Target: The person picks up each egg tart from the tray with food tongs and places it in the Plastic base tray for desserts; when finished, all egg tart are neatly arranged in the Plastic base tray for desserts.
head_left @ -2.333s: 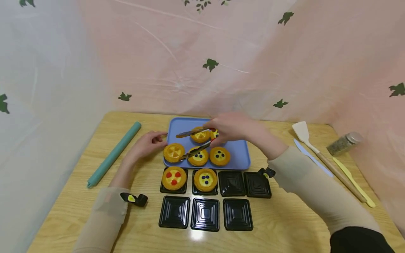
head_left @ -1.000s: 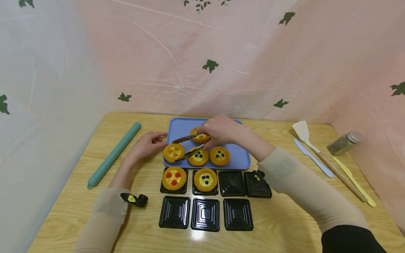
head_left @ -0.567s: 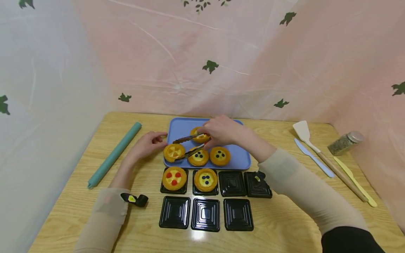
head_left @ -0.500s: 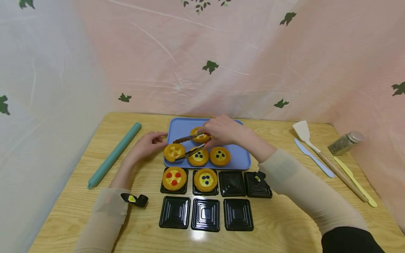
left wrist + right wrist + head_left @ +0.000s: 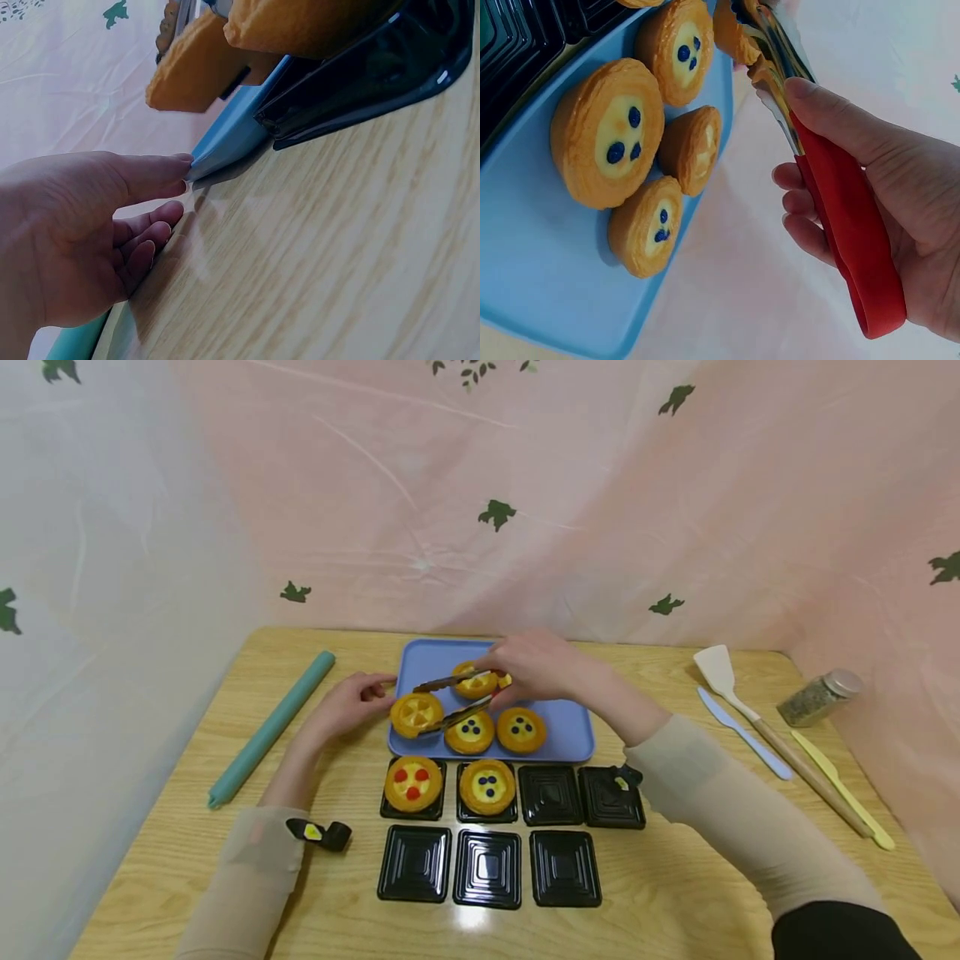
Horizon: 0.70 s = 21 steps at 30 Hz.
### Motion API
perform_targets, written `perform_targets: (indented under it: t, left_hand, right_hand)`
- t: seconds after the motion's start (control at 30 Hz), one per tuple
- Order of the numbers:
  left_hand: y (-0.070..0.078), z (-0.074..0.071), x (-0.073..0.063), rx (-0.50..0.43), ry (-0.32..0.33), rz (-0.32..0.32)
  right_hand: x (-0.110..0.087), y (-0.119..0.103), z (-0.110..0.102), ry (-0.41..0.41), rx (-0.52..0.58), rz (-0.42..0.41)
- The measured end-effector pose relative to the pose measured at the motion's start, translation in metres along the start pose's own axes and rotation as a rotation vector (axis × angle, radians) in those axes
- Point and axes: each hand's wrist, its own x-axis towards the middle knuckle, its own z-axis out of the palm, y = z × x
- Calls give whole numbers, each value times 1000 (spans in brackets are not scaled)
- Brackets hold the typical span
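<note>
So right hand [image 5: 543, 667] grips tongs [image 5: 847, 210], clamped on a tart [image 5: 411, 713]; left hand [image 5: 347, 703] pinches the tray [image 5: 567, 718] edge, probably to steady it.

Seven tarts [image 5: 487, 787], one tongs [image 5: 847, 202], one tray [image 5: 561, 735]; seven containers [image 5: 413, 864] before it; two knives [image 5: 750, 742], one spatula [image 5: 716, 668], one jar [image 5: 813, 697] rightward; one roll [image 5: 273, 727] leftward.

There is passing room over the near table [image 5: 675, 881]; black trays [image 5: 565, 870] (two bearing tarts [image 5: 487, 787]) obstruct the blue tray's [image 5: 566, 727] near side.
</note>
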Motion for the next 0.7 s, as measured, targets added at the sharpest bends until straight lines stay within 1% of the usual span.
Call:
perform_targets:
  t: [0.17,0.4,0.53,0.7]
  left_hand:
    - [0,-2,0,-6,-5,0]
    - [-1,-2,-2,-20,-8,-7]
    - [-3,-1,-2,-23,-2,-22]
    - [-5,1,-1,-31,-6,-30]
  right_hand:
    - [-9,2,-5,16,10,21]
    - [-27,8,-10,96,17,6]
    - [-41,11,-13,126,21,8]
    - [-66,16,-13,130,55,43]
